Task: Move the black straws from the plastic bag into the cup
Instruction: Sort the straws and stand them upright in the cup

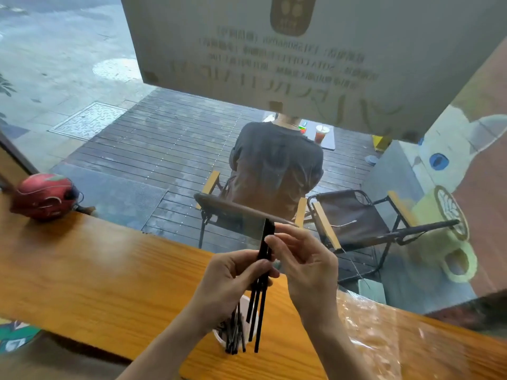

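- Far left of both hands, on the wooden desk (109,270): red helmet (44,196), well apart from the fingers.
- Left hand (227,281): fingers (258,270) curled and clamped round the middle of a small bundle of black straws (260,292), held upright above the desk.
- Directly beneath the left-hand fingers: white cup (219,335) with more black straws standing in it; lower ends of the held bundle hanging just beside its rim.
- Right hand (307,267): fingertips (270,239) pinching the top end of the same bundle.
- Right of the right-hand fingers, flat on the desk: clear plastic bag (397,333), crumpled.
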